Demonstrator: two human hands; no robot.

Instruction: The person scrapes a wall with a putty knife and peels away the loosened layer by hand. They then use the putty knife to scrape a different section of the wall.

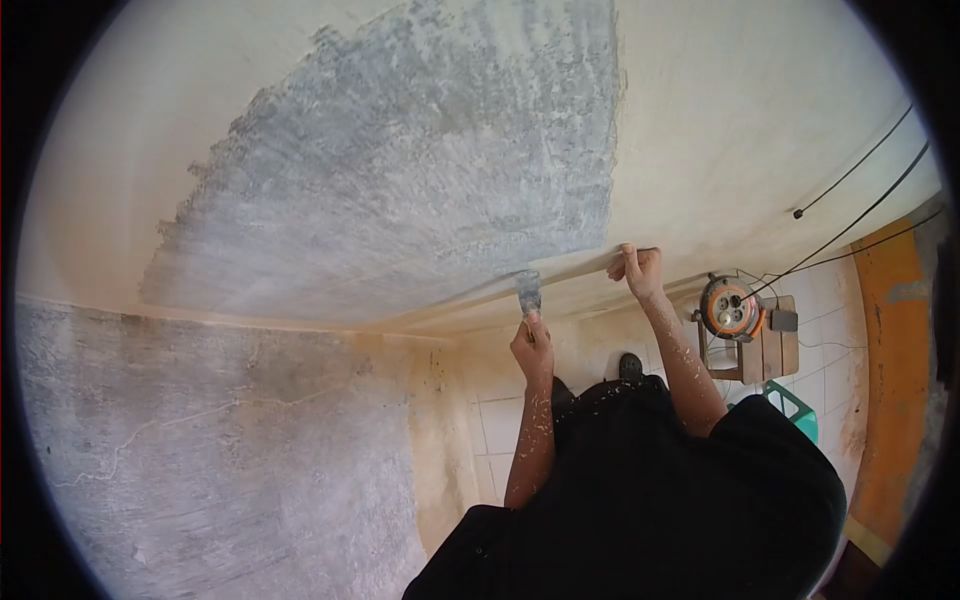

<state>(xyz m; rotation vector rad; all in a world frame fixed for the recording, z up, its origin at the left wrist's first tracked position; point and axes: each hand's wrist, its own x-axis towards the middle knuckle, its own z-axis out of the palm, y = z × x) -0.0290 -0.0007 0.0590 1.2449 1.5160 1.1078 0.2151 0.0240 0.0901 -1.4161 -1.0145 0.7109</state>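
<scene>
My left hand (533, 350) is closed around the handle of a putty knife (529, 290), its flat grey blade pointing up at the wall. The blade tip lies by the lower edge of a large scraped grey patch (430, 140) on the cream wall (720, 90). Just right of that patch, my right hand (638, 270) is closed and close to the wall. A thin dark edge shows at its top, and I cannot make out what it holds. Pale flakes cling to both forearms.
On the right, an orange and black cable reel (730, 307) sits on a wooden stool (770, 352), with black cables (850, 213) running from it. A green plastic stool (792, 408) stands nearby on the tiled floor (827, 340). Another scraped wall (220, 440) is at left.
</scene>
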